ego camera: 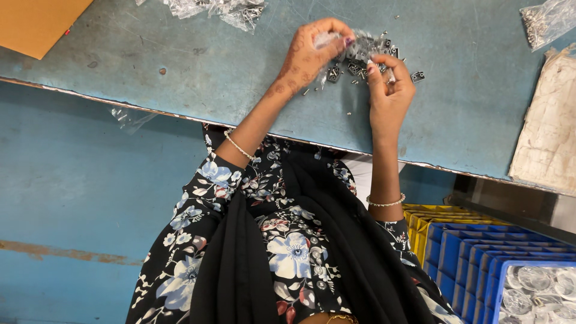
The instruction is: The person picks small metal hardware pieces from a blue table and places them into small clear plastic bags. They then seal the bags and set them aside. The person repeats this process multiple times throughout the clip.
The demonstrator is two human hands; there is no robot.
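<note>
My left hand [309,57], marked with henna, pinches a small clear plastic bag [354,43] above the blue-grey worktable [198,72]. My right hand [390,96] is just to its right, fingers curled, with the fingertips touching the bag's lower edge. A heap of small grey metal parts [360,57] lies under and around the bag, with a few loose ones [417,76] and tiny screws scattered beside the right hand. Whether the right hand holds a part is hidden by its fingers.
More clear bags [231,9] lie at the table's far edge, and a bag of screws [546,21] sits top right. A brown cardboard sheet [36,21] is top left, and a worn white sheet [549,132] lies on the right. Stacked blue [468,246] and yellow bins [420,219] stand lower right.
</note>
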